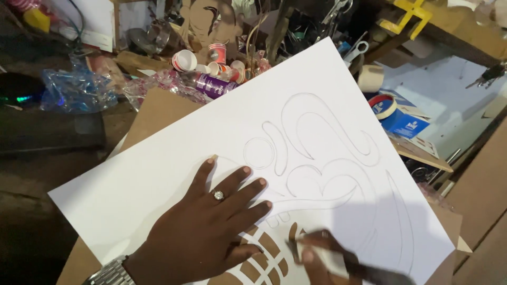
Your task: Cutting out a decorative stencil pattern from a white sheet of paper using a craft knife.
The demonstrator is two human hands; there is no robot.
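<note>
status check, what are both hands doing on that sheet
Left hand flat on white sheet, pinning it. Right hand grips cutting tool at cut-out slots. Nothing on the pencilled outlines.

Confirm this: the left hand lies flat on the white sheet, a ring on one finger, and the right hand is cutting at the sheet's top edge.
One detail is wrong. The head view shows the right hand with its tool at the bottom edge of the white sheet, beside the cut-out slots, not the top. The left hand does lie flat there, ring on one finger.
</note>
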